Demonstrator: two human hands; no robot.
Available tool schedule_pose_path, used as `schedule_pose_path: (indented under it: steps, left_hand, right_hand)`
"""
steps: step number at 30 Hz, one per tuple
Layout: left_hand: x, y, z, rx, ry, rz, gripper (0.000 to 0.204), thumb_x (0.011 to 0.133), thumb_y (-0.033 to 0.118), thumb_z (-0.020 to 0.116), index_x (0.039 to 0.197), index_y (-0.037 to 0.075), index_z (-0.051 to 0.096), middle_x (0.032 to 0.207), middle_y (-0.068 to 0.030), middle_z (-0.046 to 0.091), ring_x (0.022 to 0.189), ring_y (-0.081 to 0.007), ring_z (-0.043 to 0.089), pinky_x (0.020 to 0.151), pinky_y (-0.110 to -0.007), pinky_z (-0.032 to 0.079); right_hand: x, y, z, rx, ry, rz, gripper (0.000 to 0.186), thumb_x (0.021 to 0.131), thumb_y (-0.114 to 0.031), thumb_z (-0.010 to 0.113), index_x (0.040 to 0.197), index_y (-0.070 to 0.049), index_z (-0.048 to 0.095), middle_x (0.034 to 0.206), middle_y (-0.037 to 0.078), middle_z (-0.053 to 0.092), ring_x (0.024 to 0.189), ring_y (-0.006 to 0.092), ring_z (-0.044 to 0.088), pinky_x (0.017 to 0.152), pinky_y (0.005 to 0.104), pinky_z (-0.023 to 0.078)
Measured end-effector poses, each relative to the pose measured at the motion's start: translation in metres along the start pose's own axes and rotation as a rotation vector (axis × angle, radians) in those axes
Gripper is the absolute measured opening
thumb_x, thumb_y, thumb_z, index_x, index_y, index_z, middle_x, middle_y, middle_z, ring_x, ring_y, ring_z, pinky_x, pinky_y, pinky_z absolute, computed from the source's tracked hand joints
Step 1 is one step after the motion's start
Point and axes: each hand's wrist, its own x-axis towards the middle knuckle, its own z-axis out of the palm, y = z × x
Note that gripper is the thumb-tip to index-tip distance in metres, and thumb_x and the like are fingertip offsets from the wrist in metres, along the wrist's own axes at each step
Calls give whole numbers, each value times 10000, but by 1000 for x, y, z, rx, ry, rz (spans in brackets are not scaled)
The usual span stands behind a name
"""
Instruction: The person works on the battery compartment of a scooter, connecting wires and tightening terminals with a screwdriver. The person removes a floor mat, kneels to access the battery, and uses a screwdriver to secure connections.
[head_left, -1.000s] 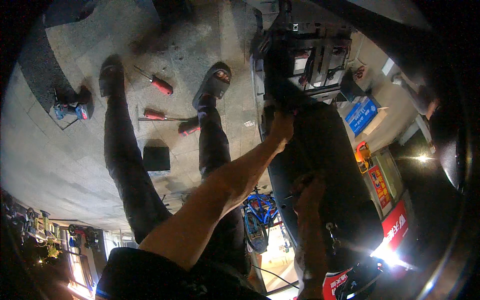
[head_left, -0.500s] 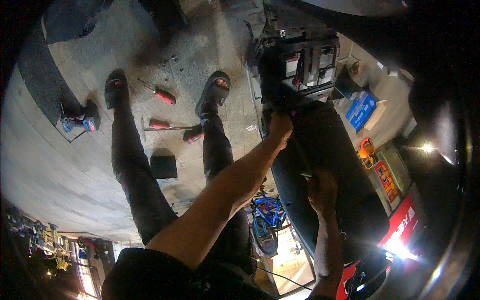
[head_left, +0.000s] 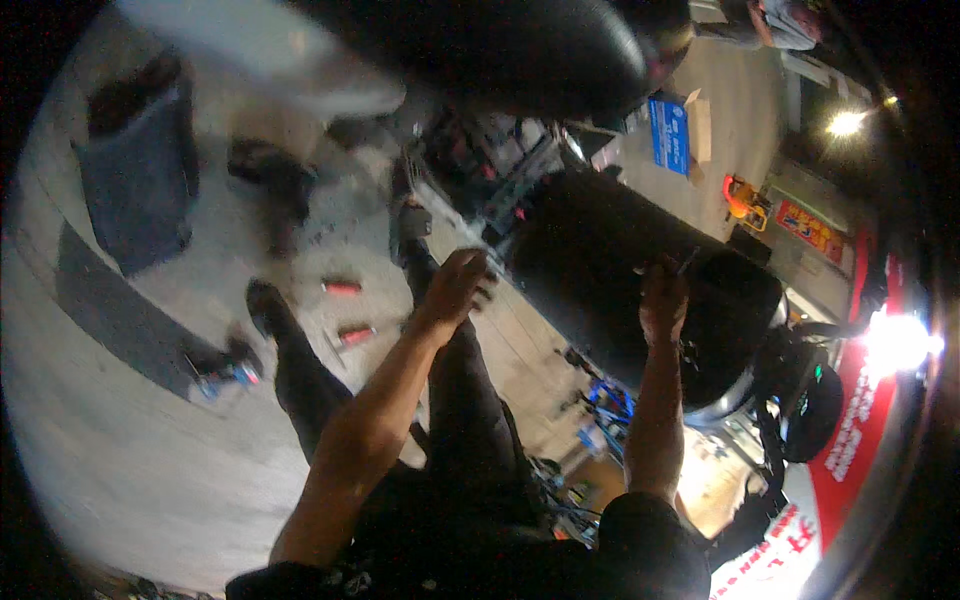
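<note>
My left hand [head_left: 462, 292] is raised beside the near edge of a long, dark, seat-like part [head_left: 610, 260] of what looks like a scooter. Its fingers are apart and slightly bent, with nothing visible in them. Over the dark surface, my right hand [head_left: 662, 300] has its fingers closed around a thin, slim object, too dim and small to name. Beyond the left hand, the scooter's exposed frame [head_left: 500, 165] shows mixed parts, blurred.
Two red-handled tools, apparently screwdrivers [head_left: 342, 287], lie on the floor near my feet. A cordless drill [head_left: 228, 378] is further left. A blue box [head_left: 670, 135] and an orange object [head_left: 742, 198] stand beyond the scooter; a blue bicycle [head_left: 608, 405] is behind it.
My left hand has come away from the frame end of the dark part and opened. The right hand has moved along over the dark surface. The whole view has turned.
</note>
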Motion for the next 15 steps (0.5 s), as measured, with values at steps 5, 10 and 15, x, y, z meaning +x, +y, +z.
schedule_pose_path:
  steps: [5,10,15]
  left_hand:
    - [18,17,-31,144,125,-176,410,958,384,549,1226,76,516,948,-81,624,693,-152,609,560,-266,457]
    - [103,9,20,265,8,-147,377,971,372,521,1149,47,590,973,-91,645,713,-147,623,601,-274,482]
    - [243,-20,39,427,-35,86,387,998,373,454,1114,51,634,998,-81,665,790,-163,643,672,-300,504]
  right_hand:
    - [92,53,48,231,271,-40,269,954,-243,506,1025,-30,653,885,146,670,809,253,618,753,374,477]
    - [146,37,63,199,242,86,270,952,-218,510,1025,-5,659,853,143,677,777,241,626,724,364,492]
    - [157,5,65,293,53,315,267,954,-201,503,1004,14,653,836,147,682,781,233,648,721,362,500]
